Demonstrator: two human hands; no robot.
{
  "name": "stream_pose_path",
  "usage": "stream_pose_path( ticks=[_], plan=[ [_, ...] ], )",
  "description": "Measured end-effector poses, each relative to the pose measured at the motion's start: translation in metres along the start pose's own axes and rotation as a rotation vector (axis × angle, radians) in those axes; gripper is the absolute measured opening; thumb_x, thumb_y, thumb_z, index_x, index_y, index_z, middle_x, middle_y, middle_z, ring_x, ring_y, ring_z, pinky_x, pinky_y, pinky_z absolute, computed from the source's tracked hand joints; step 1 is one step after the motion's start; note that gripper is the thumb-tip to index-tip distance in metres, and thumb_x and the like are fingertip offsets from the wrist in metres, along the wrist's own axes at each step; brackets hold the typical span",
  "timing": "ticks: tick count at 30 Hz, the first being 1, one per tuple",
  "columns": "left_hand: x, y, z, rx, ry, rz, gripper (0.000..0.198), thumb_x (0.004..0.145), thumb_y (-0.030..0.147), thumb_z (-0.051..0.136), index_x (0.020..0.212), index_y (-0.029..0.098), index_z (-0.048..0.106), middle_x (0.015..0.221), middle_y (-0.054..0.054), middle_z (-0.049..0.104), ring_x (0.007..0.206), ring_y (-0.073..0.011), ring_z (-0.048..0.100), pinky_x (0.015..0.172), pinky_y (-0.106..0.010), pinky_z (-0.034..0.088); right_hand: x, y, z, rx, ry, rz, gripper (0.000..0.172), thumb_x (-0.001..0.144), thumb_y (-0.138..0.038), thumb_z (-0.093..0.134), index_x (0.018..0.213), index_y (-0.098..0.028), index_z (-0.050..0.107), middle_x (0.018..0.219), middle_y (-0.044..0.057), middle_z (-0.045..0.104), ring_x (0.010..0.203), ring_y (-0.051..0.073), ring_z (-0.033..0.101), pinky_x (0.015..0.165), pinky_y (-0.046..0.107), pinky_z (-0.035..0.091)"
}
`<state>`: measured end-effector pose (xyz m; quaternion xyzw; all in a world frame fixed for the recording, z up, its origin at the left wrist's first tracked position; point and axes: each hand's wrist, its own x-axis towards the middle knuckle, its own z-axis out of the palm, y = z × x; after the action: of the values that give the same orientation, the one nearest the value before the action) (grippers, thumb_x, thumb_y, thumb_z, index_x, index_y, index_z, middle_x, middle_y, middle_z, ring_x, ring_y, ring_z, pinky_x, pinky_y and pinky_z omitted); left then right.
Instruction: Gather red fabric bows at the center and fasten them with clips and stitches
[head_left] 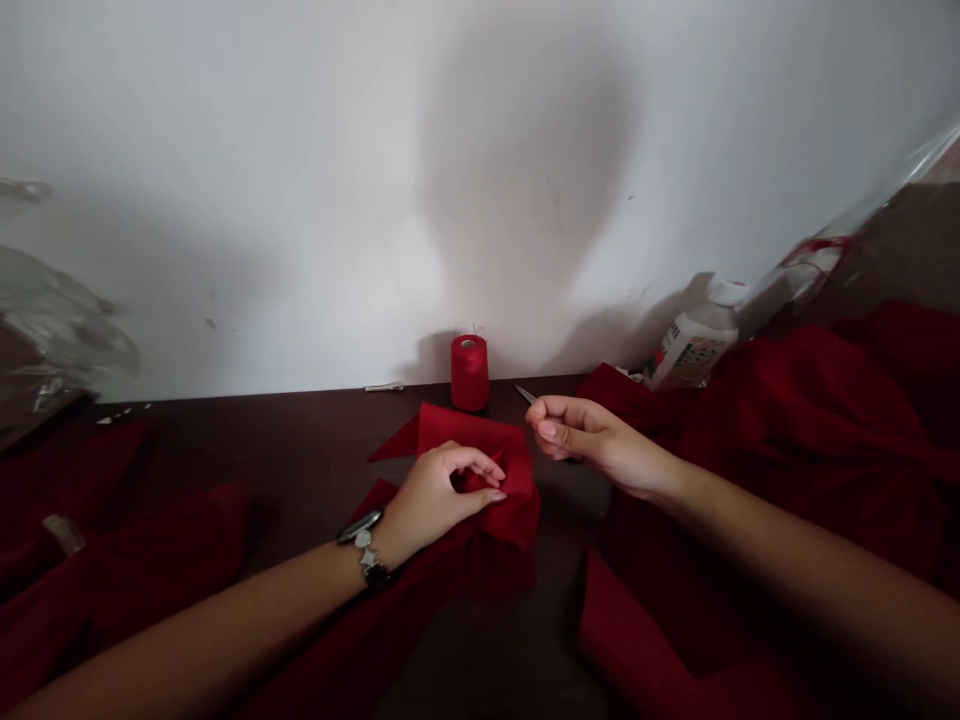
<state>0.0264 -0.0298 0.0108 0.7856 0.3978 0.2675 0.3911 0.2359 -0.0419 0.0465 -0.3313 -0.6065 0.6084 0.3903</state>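
The red cloth lies at the centre of the frame, folded and bunched on the dark table. Its long axis seems to slant from the lower left up to the centre, though the left forearm hides part of that line. The left hand is the nearer: it rests on the cloth from the left, fingers curled over and thumb tip close below the fingertips, at the folded middle. Whether a fold is pinched there, I cannot tell.

The right hand is raised just beside the cloth's upper right corner, its thumb and index finger drawn together. From these fingertips the cloth lies down and to the left. Anything as thin as a thread between them is too small to make out. A metal tip shows just past the right fingers, pointing up and left; the hand covers the rest, so I cannot tell if it is held or lying behind.

The red spool stands upright above the cloth, near the wall, with the clip to its left.
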Motion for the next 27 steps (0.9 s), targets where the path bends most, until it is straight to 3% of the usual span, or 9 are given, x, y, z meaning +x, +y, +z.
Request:
stream_pose_path(
  ticks=[7,13,16,19,21,24,27],
  plan=[
    [0.001,-0.001,-0.003,-0.105,-0.039,-0.007,0.01,0.071,0.018,0.069,0.078,0.015,0.062,0.08,-0.002,0.065,0.076,-0.0148,0.059,0.074,-0.027,0.046,-0.002,0.008,-0.01,-0.01,0.075,0.028,0.038,0.078,-0.049,0.065,0.078,-0.016,0.046,0.059,-0.006,0.036,0.053,0.007,0.028,0.05,0.023,0.018],
    [0.0,0.001,-0.008,-0.072,-0.008,0.017,0.016,0.082,0.032,0.061,0.082,0.016,0.064,0.085,-0.003,0.067,0.081,-0.0172,0.06,0.078,-0.029,0.045,0.003,0.016,-0.019,-0.038,0.122,0.064,0.04,0.076,-0.05,0.065,0.076,-0.017,0.042,0.057,-0.007,0.032,0.05,0.006,0.026,0.048,0.022,0.015],
    [-0.001,0.0,-0.009,-0.029,-0.012,0.034,0.025,0.086,0.036,0.054,0.075,0.016,0.063,0.079,-0.003,0.066,0.076,-0.017,0.058,0.073,-0.027,0.044,0.006,0.02,-0.024,-0.134,0.109,0.068,0.039,0.077,-0.051,0.062,0.075,-0.017,0.043,0.057,-0.007,0.035,0.049,0.005,0.027,0.048,0.022,0.017],
    [-0.002,0.0,-0.007,0.011,-0.029,0.035,0.024,0.083,0.033,0.057,0.067,0.015,0.058,0.069,-0.001,0.063,0.067,-0.015,0.055,0.065,-0.025,0.042,0.009,0.022,-0.029,-0.299,0.072,0.091,0.028,0.078,-0.04,0.061,0.076,-0.015,0.047,0.062,-0.004,0.045,0.055,0.007,0.038,0.052,0.022,0.027],
    [-0.002,0.001,-0.005,0.027,-0.03,0.024,0.023,0.082,0.03,0.057,0.065,0.015,0.057,0.067,0.0,0.061,0.066,-0.0143,0.053,0.065,-0.025,0.041,0.009,0.022,-0.033,-0.35,0.078,0.115,0.018,0.075,-0.024,0.06,0.086,-0.015,0.049,0.077,0.001,0.055,0.067,0.01,0.047,0.059,0.022,0.034],
    [-0.002,0.002,-0.003,0.042,-0.015,0.012,0.023,0.082,0.03,0.057,0.065,0.015,0.056,0.067,0.0,0.061,0.066,-0.0146,0.053,0.065,-0.025,0.041,0.009,0.021,-0.039,-0.34,0.11,0.164,0.036,0.067,-0.006,0.05,0.102,-0.015,0.046,0.1,0.006,0.06,0.074,0.01,0.05,0.061,0.022,0.036],
    [-0.002,0.003,-0.003,0.068,0.002,0.017,0.023,0.082,0.031,0.056,0.065,0.016,0.056,0.068,0.0,0.061,0.067,-0.0153,0.054,0.066,-0.025,0.041,0.007,0.019,-0.042,-0.291,0.131,0.179,0.042,0.063,-0.001,0.041,0.102,-0.016,0.044,0.102,0.006,0.064,0.066,0.008,0.048,0.058,0.021,0.035]
  ],
)
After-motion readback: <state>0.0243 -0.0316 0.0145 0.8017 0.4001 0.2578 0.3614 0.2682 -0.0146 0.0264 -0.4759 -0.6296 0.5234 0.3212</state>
